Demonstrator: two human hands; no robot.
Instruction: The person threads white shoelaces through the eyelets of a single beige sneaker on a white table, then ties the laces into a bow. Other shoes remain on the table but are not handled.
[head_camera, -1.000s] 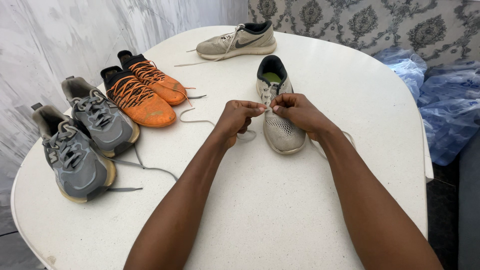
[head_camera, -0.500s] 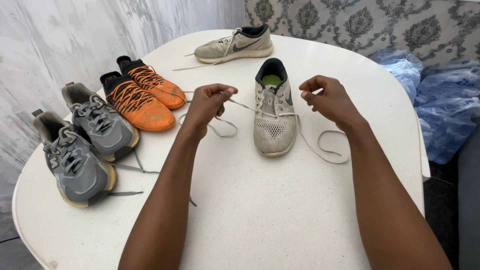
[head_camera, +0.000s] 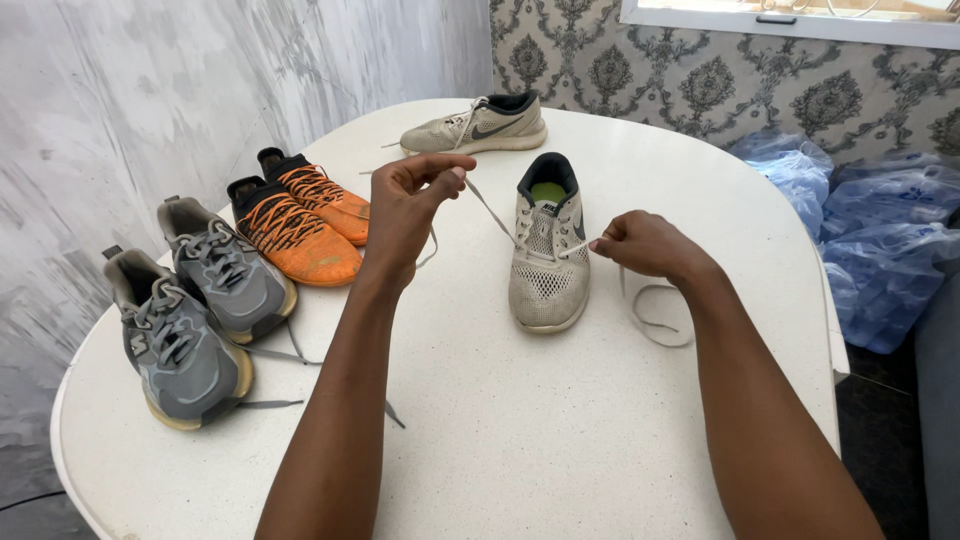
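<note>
The beige shoe (head_camera: 546, 255) lies mid-table, toe toward the person, between the left hand (head_camera: 410, 205), which pinches a raised lace end, and the nearer right hand (head_camera: 640, 243), which pinches the other.

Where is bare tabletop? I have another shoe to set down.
The near table between the forearms is bare, as is the far right behind the right hand. The left edge is crowded with grey shoes and orange shoes.
</note>
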